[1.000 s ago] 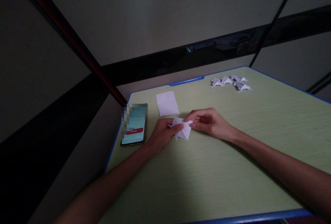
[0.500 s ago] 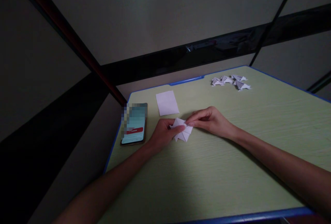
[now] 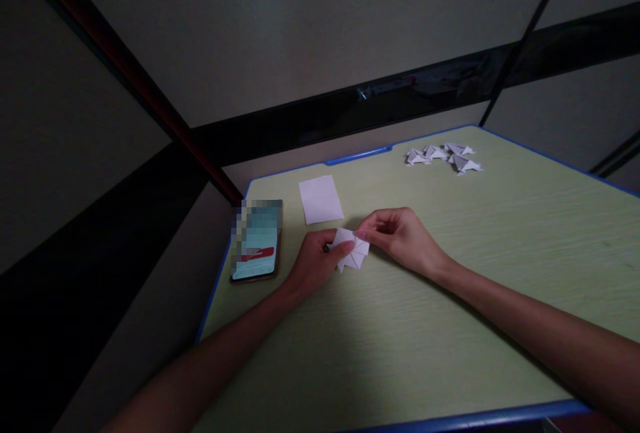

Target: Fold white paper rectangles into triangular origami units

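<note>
A small folded piece of white paper (image 3: 356, 257), with creases meeting near its middle, is held just over the table between my hands. My left hand (image 3: 316, 258) grips its left side, the thumb lying flat across the top and the fingers underneath. At the paper's upper right edge, my right hand (image 3: 397, 236) pinches a corner between thumb and fingertips. Beyond my left hand lies a flat square sheet of white paper (image 3: 321, 200).
A phone (image 3: 257, 243) with a lit screen lies by the left edge of the pale green, blue-rimmed table (image 3: 450, 353). Several folded paper figures (image 3: 464, 164) sit together at the far right. A blue strip (image 3: 357, 155) runs along the back edge, before a panelled wall.
My right hand has shifted its pinch slightly left along the paper's upper edge, its fingers more curled. My left hand keeps its hold. The whole view has moved a little.
</note>
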### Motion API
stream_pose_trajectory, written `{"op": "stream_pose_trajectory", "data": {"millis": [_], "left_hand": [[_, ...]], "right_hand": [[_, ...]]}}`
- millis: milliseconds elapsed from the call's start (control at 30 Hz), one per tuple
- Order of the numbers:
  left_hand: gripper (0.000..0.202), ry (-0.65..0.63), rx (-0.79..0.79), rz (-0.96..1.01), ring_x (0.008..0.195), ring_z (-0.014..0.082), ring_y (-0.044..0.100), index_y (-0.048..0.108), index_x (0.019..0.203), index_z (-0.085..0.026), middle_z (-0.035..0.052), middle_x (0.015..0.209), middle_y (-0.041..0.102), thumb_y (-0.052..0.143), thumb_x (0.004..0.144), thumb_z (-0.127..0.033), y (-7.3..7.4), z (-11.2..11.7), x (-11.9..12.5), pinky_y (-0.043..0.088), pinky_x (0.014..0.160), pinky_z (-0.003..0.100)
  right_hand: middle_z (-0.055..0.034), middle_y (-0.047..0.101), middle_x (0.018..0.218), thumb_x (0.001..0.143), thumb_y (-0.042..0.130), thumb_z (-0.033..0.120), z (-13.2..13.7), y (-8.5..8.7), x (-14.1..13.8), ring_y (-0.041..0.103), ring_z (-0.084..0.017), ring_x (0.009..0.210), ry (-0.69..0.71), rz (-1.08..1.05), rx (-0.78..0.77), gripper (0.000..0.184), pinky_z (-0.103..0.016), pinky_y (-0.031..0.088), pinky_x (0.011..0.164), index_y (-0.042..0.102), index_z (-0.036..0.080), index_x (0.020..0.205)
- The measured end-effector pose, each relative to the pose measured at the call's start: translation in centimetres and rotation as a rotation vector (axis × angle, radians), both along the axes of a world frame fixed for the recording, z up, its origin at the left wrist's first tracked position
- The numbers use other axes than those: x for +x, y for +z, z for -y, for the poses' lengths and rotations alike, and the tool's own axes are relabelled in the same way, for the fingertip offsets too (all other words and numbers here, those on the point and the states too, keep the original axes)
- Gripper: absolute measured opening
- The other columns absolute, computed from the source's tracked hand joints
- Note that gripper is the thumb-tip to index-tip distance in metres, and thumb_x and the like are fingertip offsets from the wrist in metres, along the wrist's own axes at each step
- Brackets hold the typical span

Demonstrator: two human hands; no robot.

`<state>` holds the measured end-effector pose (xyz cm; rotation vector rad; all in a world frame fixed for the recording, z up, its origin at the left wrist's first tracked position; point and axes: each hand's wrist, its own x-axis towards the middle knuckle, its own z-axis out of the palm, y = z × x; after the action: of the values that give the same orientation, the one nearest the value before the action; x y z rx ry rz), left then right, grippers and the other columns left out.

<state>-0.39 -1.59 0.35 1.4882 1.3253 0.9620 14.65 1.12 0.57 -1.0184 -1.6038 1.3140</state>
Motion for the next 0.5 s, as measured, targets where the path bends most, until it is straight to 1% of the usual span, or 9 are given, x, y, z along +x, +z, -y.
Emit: {"op": "stream_pose_trajectory", "data": {"millis": [133, 333, 500], "left_hand": [[0.018, 0.03, -0.013, -0.024, 0.047, 0.0082, 0.046, 0.063, 0.063, -0.01, -0.0003, 0.053, 0.058, 0.059, 0.063, -0.028, 0.15, 0.17, 0.1, 0.032, 0.044, 0.019], [0.022, 0.022, 0.016, -0.089, 0.048, 0.0084, 0.047, 0.064, 0.066, -0.01, 0.0005, 0.056, 0.059, 0.061, 0.061, -0.031, 0.04, 0.24, 0.11, 0.033, 0.044, 0.019], [0.022, 0.038, 0.029, -0.12, 0.048, 0.0083, 0.046, 0.064, 0.063, -0.01, 0.0005, 0.055, 0.059, 0.06, 0.061, -0.032, -0.04, 0.23, 0.21, 0.033, 0.043, 0.019]], "right_hand": [[-0.0029, 0.061, 0.059, 0.063, 0.059, 0.02, 0.22, 0.04, -0.15, 0.052, -0.01, 0.051, -0.012, 0.025, 0.034, 0.01, -0.023, 0.041, 0.05, 0.06, 0.011, 0.062], [-0.0021, 0.059, 0.057, 0.064, 0.058, 0.021, 0.14, -0.03, -0.26, 0.05, -0.009, 0.05, 0.004, 0.039, 0.043, 0.011, -0.022, 0.04, 0.049, 0.059, 0.011, 0.061], [-0.0023, 0.058, 0.057, 0.067, 0.056, 0.023, 0.24, -0.06, -0.23, 0.05, -0.009, 0.051, 0.01, 0.069, 0.069, 0.013, -0.022, 0.039, 0.049, 0.058, 0.011, 0.062]]}}
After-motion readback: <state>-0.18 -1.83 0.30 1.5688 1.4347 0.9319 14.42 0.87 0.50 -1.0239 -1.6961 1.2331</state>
